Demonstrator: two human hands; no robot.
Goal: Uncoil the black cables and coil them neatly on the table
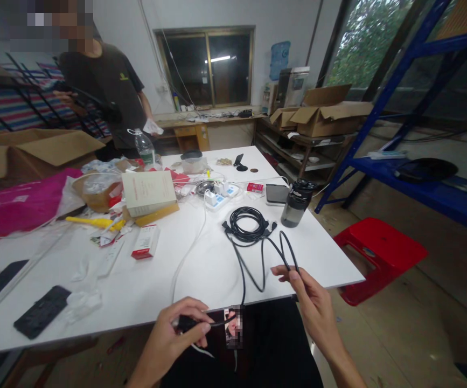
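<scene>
A black cable (249,225) lies mostly coiled on the white table, with loose loops running toward me. My left hand (179,328) is closed around a dark plug-like end of the cable, just off the table's front edge; a thin white cord hangs beneath it. My right hand (312,299) pinches a loop of the black cable between thumb and fingers over the right front of the table. Dark connectors show at either side of the coil.
Behind the coil sit white power strips (216,201), a black-topped bottle (297,203) and a grey box-like device (277,194). A phone (42,311) and a red-and-white box (145,242) lie left. A red stool (381,250) stands right; a person (106,86) stands behind the clutter.
</scene>
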